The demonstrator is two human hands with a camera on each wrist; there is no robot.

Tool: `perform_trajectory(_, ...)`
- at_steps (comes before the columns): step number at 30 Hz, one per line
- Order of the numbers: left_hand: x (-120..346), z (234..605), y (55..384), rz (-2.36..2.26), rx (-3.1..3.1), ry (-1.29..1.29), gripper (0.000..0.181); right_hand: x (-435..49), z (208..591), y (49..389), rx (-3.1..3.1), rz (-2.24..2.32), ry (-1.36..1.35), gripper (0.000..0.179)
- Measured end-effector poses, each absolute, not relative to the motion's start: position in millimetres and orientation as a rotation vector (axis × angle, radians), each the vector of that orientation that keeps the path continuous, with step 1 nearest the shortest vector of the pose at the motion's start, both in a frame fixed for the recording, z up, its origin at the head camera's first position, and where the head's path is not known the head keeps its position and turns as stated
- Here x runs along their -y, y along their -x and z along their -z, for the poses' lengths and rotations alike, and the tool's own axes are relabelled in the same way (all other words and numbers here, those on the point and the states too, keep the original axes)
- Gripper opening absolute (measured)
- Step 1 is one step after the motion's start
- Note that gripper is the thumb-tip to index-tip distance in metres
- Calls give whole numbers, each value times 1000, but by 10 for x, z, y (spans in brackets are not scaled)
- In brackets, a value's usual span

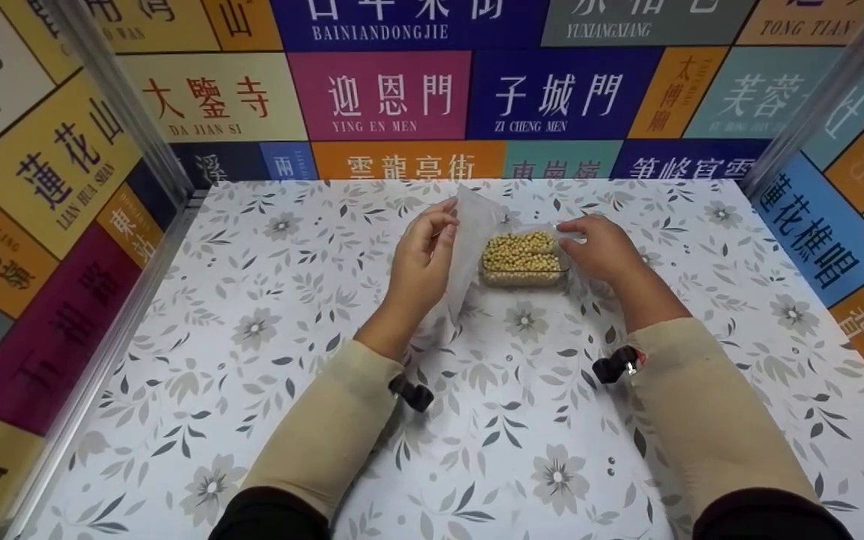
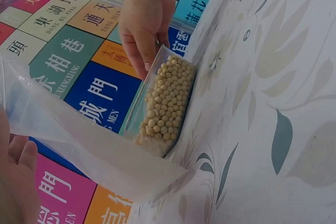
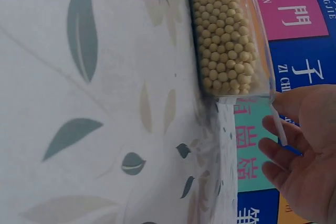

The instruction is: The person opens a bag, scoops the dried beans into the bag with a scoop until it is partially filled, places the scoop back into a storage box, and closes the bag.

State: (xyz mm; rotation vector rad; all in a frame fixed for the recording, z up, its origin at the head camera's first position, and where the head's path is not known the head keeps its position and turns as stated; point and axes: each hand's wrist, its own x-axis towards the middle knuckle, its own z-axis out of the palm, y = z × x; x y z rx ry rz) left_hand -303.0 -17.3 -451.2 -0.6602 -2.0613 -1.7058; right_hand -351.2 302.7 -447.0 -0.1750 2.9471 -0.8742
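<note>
A clear plastic box (image 1: 523,279) full of pale yellow soybeans (image 1: 526,255) sits on the tablecloth. My right hand (image 1: 603,244) is at the box's right end, and its thumb and fingers pinch the rim there; the right wrist view shows the thumb at the corner and a pale strip (image 3: 280,124) by the fingers. To the left of the box, my left hand (image 1: 423,259) holds up a translucent whitish plastic bag (image 1: 469,240) by its edge. The bag hangs between this hand and the box, its lower end close to the box in the left wrist view (image 2: 131,163).
A white tablecloth (image 1: 282,397) with grey flowers and leaves covers the table. Panels with coloured signs (image 1: 379,94) enclose the back and both sides, with metal posts (image 1: 121,97) at the corners.
</note>
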Motion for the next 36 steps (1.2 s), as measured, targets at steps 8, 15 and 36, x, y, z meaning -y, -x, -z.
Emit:
perform_trajectory(8, 194, 4518, 3055, 1688, 2084, 606, 23, -2985, 4501, 3536, -2952, 857, 242, 43)
perform_trajectory(15, 202, 4512, 3063, 1700, 2079, 587, 23, -2950, 4489, 3569, -2981, 754, 217, 41)
perform_trajectory(36, 210, 4480, 3069, 1791, 2013, 590, 21, -3033, 4449, 3406, -2994, 835, 175, 37)
